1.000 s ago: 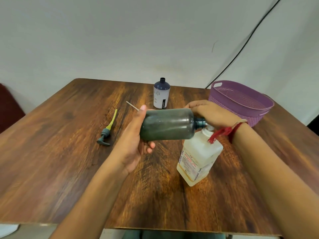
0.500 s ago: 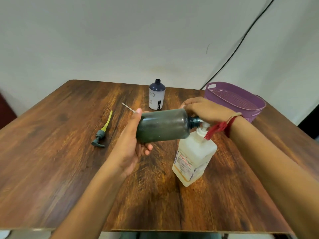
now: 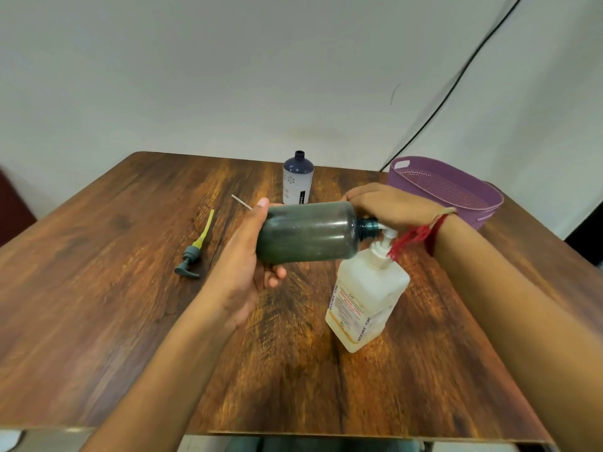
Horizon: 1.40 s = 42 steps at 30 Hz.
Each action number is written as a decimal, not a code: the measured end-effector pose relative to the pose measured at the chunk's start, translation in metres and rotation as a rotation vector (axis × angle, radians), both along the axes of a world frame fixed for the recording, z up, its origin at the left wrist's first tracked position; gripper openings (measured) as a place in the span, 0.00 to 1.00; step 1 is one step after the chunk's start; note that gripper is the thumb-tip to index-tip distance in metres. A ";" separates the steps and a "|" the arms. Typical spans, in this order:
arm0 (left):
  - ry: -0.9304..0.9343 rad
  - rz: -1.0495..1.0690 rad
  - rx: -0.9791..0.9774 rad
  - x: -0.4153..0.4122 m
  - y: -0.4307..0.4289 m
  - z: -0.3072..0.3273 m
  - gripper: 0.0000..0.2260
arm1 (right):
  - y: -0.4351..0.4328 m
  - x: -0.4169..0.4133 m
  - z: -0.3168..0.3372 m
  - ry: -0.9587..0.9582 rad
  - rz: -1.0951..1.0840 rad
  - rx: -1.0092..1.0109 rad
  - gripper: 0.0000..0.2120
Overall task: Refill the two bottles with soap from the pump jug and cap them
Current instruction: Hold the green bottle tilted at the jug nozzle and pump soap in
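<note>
Left grip [image 3: 244, 265] clasped the dark bottle [image 3: 306, 233] sideways, neck at the pump jug [image 3: 365, 298] spout to catch soap; right grip [image 3: 391, 207], fingers uncurled, pressed the pump.

Smoky dark-green bottle [image 3: 306, 233], white jug [image 3: 365, 298] lettered in red, navy-topped white bottle [image 3: 297, 184] and purple perforated basket [image 3: 447, 190] on a streaked brown woodgrain table [image 3: 98, 305].

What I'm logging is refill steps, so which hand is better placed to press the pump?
Right. The right hand rests on the head of the pump jug; the left hand holds the dark bottle at its spout.
</note>
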<state>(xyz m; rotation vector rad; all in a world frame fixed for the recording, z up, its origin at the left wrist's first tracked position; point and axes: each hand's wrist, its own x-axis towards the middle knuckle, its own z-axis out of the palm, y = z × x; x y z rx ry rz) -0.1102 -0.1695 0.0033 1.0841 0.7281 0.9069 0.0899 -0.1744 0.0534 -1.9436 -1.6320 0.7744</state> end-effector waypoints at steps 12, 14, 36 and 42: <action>0.014 0.024 0.006 0.002 -0.001 -0.005 0.16 | -0.001 -0.003 -0.003 0.073 -0.056 0.045 0.13; 0.022 0.024 0.013 0.001 0.000 -0.007 0.15 | -0.002 -0.005 -0.009 0.150 -0.070 0.007 0.13; -0.025 0.021 -0.015 0.005 -0.002 -0.010 0.16 | 0.000 -0.004 -0.007 0.046 -0.071 0.097 0.14; -0.031 -0.006 0.022 0.005 -0.006 -0.011 0.15 | -0.004 -0.001 -0.005 0.001 -0.117 0.100 0.12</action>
